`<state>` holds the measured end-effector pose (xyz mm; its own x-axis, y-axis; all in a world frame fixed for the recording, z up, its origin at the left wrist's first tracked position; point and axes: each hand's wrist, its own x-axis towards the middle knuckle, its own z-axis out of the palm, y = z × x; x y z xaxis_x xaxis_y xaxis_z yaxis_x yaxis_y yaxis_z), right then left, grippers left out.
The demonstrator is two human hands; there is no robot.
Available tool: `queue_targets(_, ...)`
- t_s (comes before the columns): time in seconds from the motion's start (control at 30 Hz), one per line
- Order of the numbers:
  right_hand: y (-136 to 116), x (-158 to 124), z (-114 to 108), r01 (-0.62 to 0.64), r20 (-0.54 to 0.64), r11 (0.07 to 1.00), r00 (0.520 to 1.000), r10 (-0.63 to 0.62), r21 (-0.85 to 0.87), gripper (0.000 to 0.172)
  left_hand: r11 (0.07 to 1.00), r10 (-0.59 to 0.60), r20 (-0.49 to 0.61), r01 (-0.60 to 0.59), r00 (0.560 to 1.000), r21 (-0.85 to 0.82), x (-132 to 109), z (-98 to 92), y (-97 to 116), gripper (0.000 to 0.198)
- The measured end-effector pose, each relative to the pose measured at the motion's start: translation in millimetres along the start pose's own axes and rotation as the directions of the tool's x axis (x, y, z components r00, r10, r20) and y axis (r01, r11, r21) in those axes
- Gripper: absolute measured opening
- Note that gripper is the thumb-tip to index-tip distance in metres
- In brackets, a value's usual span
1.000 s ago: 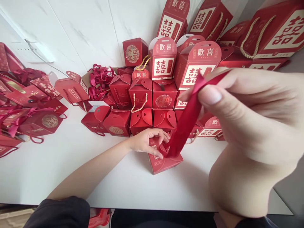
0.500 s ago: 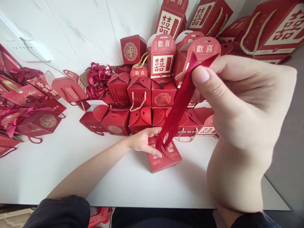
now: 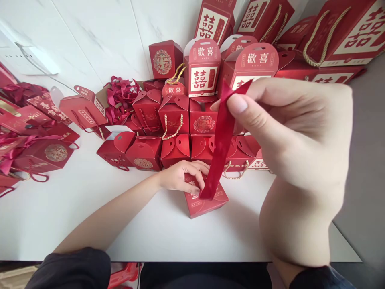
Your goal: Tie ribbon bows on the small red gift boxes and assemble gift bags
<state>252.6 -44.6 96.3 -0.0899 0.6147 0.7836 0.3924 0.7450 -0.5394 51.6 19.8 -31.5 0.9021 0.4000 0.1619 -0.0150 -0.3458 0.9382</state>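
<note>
Ribbon [image 3: 221,148], dark red and glossy, runs taut and slightly slanted from the centre of the frame up towards the right hand [image 3: 296,124]. Fingers of that hand are clamped on its upper end, thumb against forefinger, with two pointed tips projecting above the grip. The lower end meets the top of a small red box [image 3: 209,206], which sits on the white table [image 3: 144,228] just below the centre of the frame, its curved flaps folded over and printed with pale characters. The left hand [image 3: 185,176] rests on the upper left part of this box; its fingers are bent, thumb and forefinger at the ribbon's base, and whether they are closed on ribbon or flap cannot be told. Behind, across the middle of the frame, stand stacked red boxes [image 3: 174,116], several with cord handles. A tangle of red ribbons [image 3: 122,94] lies left of the stack. Further boxes with bows [image 3: 42,154] occupy the left edge, and a larger box with a twisted gold handle [image 3: 355,34] fills the upper right corner. Pale wall tiles [image 3: 99,36] are noted at upper left.
</note>
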Motion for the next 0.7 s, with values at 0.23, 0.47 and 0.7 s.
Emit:
queue_targets(0.23,2.4,0.1,0.2,-0.035,0.063,0.999,0.997,0.033,0.030,0.027,0.918,0.039,-0.092,0.000,0.995,0.396,-10.2,-12.6,58.3,0.012)
queue_targets(0.47,7.4,1.2,-1.1,-0.021,-0.001,0.999,1.000,0.021,-0.032,0.027,0.958,-0.022,-0.017,0.026,1.000,0.284,-15.0,-19.8,63.7,0.008)
queue_targets(0.7,3.1,-1.7,-7.6,-0.058,-0.085,0.995,0.995,0.051,-0.083,0.027,0.967,0.004,0.040,-0.014,0.999,0.255,-15.5,-24.8,63.3,0.021)
